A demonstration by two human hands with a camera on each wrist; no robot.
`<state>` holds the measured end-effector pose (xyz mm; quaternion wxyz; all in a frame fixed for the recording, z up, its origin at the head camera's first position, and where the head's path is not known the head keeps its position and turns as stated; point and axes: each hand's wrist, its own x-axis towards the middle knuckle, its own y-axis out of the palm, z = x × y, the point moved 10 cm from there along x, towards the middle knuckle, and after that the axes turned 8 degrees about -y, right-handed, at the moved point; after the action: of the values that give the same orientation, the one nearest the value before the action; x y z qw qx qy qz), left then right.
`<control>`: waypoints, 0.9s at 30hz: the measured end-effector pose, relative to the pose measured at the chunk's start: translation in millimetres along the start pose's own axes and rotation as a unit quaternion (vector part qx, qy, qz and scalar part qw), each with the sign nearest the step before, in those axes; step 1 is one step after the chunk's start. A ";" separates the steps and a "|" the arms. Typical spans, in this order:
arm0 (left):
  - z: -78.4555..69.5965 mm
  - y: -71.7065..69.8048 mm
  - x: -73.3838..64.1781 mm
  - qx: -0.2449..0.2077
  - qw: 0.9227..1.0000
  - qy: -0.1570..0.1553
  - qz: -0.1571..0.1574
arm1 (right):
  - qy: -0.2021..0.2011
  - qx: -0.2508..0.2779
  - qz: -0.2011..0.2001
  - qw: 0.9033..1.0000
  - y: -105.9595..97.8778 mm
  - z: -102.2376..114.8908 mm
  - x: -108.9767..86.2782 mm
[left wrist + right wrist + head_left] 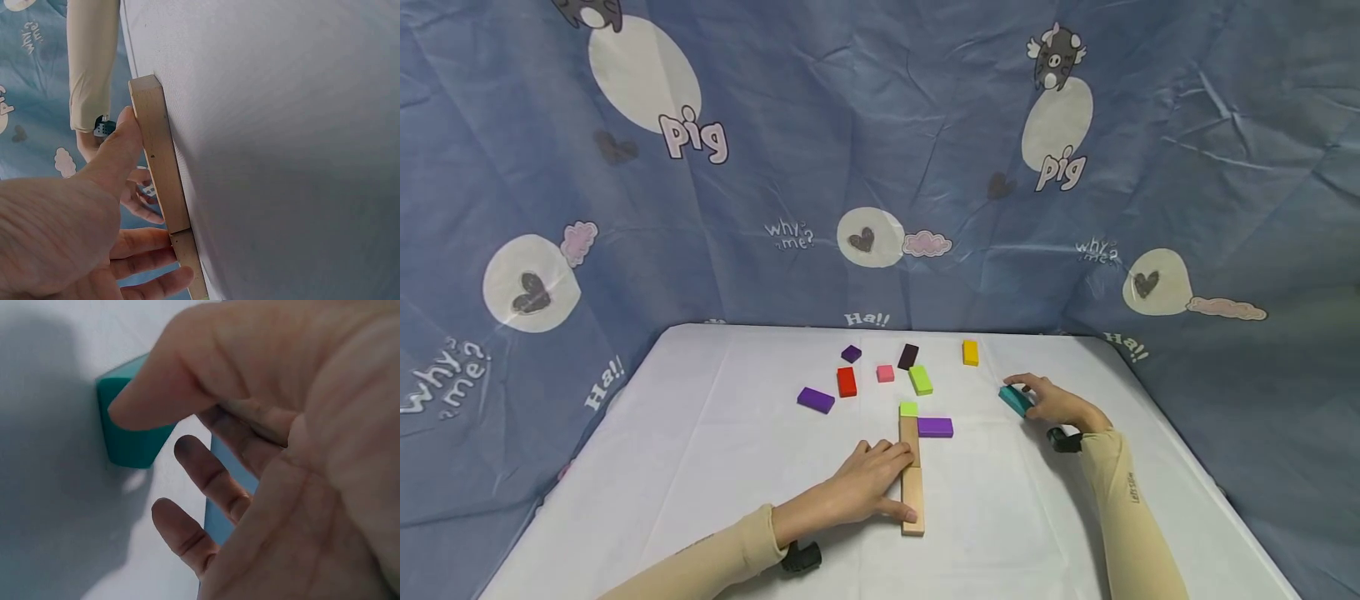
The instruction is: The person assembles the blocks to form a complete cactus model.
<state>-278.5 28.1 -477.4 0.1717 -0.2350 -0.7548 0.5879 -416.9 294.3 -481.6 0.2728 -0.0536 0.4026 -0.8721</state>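
Note:
Two plain wooden blocks point(913, 492) lie end to end in a line on the white table. My left hand point(868, 482) rests on them: the thumb touches the near block point(156, 144) and the fairly straight fingers lie at the far one point(191, 262). A small lime block point(908, 409) sits at the line's far end, and a purple block point(936, 427) lies crosswise beside its right side. Out to the right, my right hand point(1056, 404) pinches a teal block point(1015, 400). In the right wrist view the thumb covers part of this teal block point(128, 447); its far end is hidden.
Further back lie a red block point(847, 382), a pink block point(885, 373), a lime block point(921, 380), a dark block point(908, 357) and a yellow block point(971, 353). Two purple blocks point(816, 400) are at the left. A blue printed cloth point(865, 175) hangs behind the table point(730, 467).

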 end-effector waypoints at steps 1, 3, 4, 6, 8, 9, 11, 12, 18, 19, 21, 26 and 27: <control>-0.1 -0.2 -0.1 0.001 1.000 -0.001 0.000 | -0.001 0.004 -0.002 1.000 0.1 0.0 0.1; -0.5 -0.7 0.1 0.003 1.000 -0.002 0.001 | -0.001 0.012 -0.008 1.000 0.3 -0.6 0.6; -0.3 -0.3 0.1 0.004 1.000 -0.003 0.002 | 0.003 0.014 -0.014 1.000 -0.1 -2.3 1.4; -0.4 -0.2 0.4 0.005 1.000 -0.006 0.005 | 0.012 0.008 -0.028 0.999 -2.1 -6.1 4.2; 0.1 0.0 0.7 0.007 1.000 -0.007 0.005 | 0.012 -0.001 -0.040 0.999 -3.8 -6.9 7.2; 0.3 0.0 0.7 0.008 1.000 -0.007 0.006 | 0.009 -0.007 -0.045 0.999 -4.9 -7.1 8.7; 0.1 -0.4 0.3 0.010 1.000 -0.006 0.003 | -0.007 -0.024 -0.049 0.998 -6.3 -4.7 10.3; 0.1 -0.5 0.1 0.010 1.000 -0.004 0.001 | -0.012 -0.024 -0.049 0.998 -6.3 -3.7 10.4; -0.7 -1.1 -0.9 0.008 1.000 0.003 -0.006 | -0.007 -0.013 -0.045 0.999 -5.7 -8.8 11.4; -0.6 -0.9 -0.8 0.009 1.000 0.003 -0.005 | -0.006 -0.010 -0.045 0.999 -5.7 -9.9 11.5; -0.2 -0.7 -0.7 0.010 1.000 0.002 -0.005 | -0.006 -0.009 -0.048 0.999 -5.8 -10.8 12.2; -0.5 -0.1 -0.2 0.013 1.000 0.002 -0.005 | -0.022 -0.032 -0.065 0.997 -6.5 -6.2 16.8; -0.7 -0.1 -0.2 0.012 1.000 0.002 -0.005 | -0.023 -0.035 -0.068 0.997 -6.1 -4.6 18.2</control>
<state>-278.0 28.5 -477.2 0.1790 -0.2303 -0.7483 0.5958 -436.3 291.2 -482.5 0.2196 -0.1105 0.4224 -0.8724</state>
